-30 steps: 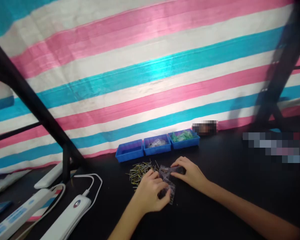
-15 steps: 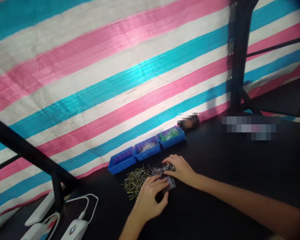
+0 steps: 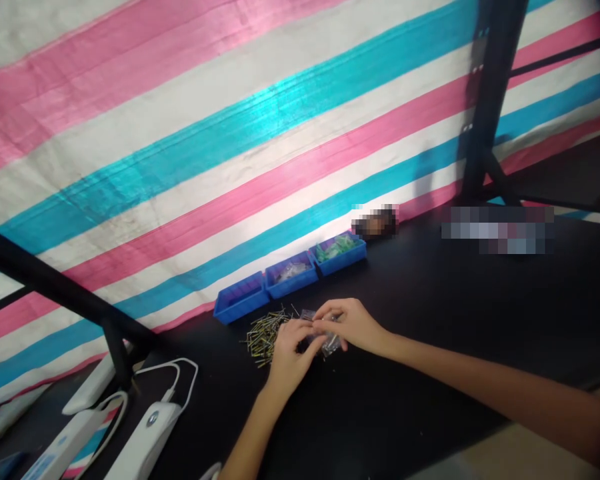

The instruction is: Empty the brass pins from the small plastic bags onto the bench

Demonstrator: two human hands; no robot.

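Observation:
My left hand (image 3: 291, 350) is beside a loose pile of thin yellowish and silver rods (image 3: 264, 339), fingers curled and tips close to my right hand's. From the right, my right hand (image 3: 354, 327) reaches in with fingers bent together in a pinch. Whatever the fingertips grip is hidden where the two hands meet. Under them, a small clear plastic bag (image 3: 332, 345) shows on the black table (image 3: 410, 407). Another small clear bag (image 3: 307, 314) peeks out behind the fingers.
Three blue bins stand in a row behind the pile: an empty-looking one (image 3: 241, 298), one with clear pieces (image 3: 293, 275), one with green pieces (image 3: 339, 252). White power strips (image 3: 145, 440) and a cable lie left. A black frame post (image 3: 495, 100) rises right.
My hands have come together, fingertips now nearly touching over the bags. My right hand has moved left and closed more. The whole view has shifted, with the bins sitting higher.

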